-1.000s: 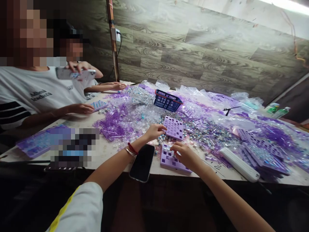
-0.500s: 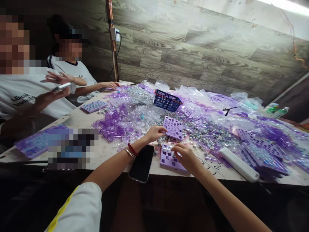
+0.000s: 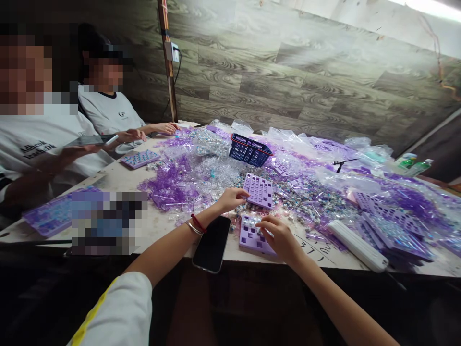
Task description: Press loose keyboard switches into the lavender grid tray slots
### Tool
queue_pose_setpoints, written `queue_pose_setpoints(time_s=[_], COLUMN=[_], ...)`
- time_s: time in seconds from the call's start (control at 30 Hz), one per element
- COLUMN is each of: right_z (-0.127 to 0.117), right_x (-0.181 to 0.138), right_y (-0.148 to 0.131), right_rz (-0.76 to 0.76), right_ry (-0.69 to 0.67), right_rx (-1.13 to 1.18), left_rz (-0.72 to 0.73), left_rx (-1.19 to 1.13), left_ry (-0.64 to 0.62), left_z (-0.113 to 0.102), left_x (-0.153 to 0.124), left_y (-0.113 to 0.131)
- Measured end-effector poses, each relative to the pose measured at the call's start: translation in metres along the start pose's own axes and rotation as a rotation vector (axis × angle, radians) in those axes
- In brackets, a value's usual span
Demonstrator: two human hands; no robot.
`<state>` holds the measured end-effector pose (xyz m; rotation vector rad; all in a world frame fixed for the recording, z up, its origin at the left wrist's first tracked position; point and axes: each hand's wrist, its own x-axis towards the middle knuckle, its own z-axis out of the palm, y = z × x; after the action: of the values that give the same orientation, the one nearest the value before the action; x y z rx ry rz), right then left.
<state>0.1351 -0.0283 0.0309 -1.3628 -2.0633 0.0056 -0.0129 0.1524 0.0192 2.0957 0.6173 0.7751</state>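
Note:
My left hand (image 3: 232, 198) rests on a heap of small clear and blue parts (image 3: 273, 202), fingers curled in a pinch beside a lilac grid tray (image 3: 258, 190) that lies on the heap. My right hand (image 3: 279, 236) hovers over a second lilac grid tray (image 3: 254, 236) at the table's near edge, its fingers bent and pressed together on a small piece I cannot make out. A red cord and a bangle circle my left wrist. A black phone (image 3: 212, 243) lies face up under my left forearm.
A dark blue basket (image 3: 249, 150) stands mid-table among purple and clear plastic bags (image 3: 180, 180). A white bar (image 3: 357, 245) and stacked filled trays (image 3: 392, 233) lie at right. Two people sit at the left; one holds a phone (image 3: 91, 140).
My right hand has shifted slightly along the near tray. The person at the left has lowered a phone from chest height to the table's level; the second person is now uncovered.

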Motion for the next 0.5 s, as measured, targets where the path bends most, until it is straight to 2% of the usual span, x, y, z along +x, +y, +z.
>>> queue_pose_setpoints(time_s=[0.5], right_z=[-0.0002], right_x=[0.0022], right_y=[-0.0014], right_rz=[0.045], right_ry=[-0.071], right_rx=[-0.045], left_rz=[-0.019], left_rx=[0.024], left_ry=[-0.02], left_z=[-0.0007], left_x=[-0.0026], left_y=[0.0059])
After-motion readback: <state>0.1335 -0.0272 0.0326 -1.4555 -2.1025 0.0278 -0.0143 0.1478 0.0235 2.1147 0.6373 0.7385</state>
